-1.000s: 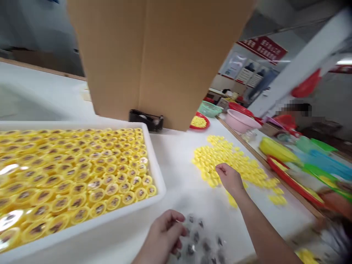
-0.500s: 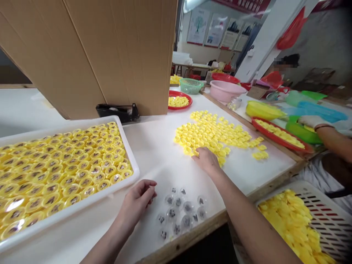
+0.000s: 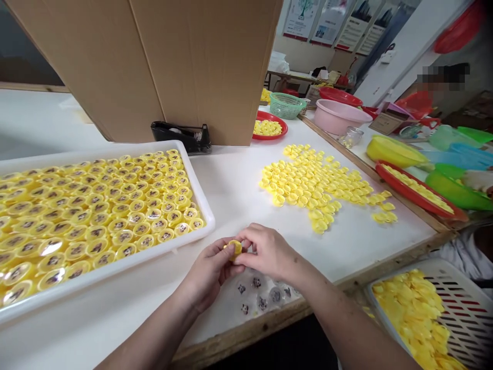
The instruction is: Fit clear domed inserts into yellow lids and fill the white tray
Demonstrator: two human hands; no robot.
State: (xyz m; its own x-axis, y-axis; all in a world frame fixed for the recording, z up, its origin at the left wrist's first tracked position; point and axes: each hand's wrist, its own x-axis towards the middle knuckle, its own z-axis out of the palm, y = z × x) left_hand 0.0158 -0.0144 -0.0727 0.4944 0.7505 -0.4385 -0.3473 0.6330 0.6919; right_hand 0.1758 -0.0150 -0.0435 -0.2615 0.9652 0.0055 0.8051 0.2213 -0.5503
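Both hands meet over the front of the white table, gripping one small round yellow plastic cup [image 3: 235, 247]. My left hand [image 3: 210, 270] pinches its left side, and my right hand [image 3: 264, 250] has thumb and fingers closed on its right side. Whether a clear disc is also between the fingers is hidden. Below the hands lie several clear discs with dark printed pictures [image 3: 262, 303], some covered by my right hand. Farther back spreads a patch of loose yellow cups [image 3: 304, 182]. To the left, a white tray [image 3: 206, 218] holds rows of yellow cups with printed pictures in them.
A large cardboard sheet [image 3: 208, 67] stands behind a black tape dispenser [image 3: 181, 137]. Basins, including a pink one [image 3: 339, 117], line the right side. A white basket [image 3: 458, 308] of yellow pieces sits below the table edge. A co-worker's gloved hand [image 3: 477, 181] is at far right.
My right hand has come back from the loose yellow cups to my left hand, bringing one cup. Both hands now hold it. The view has shifted slightly left and down.
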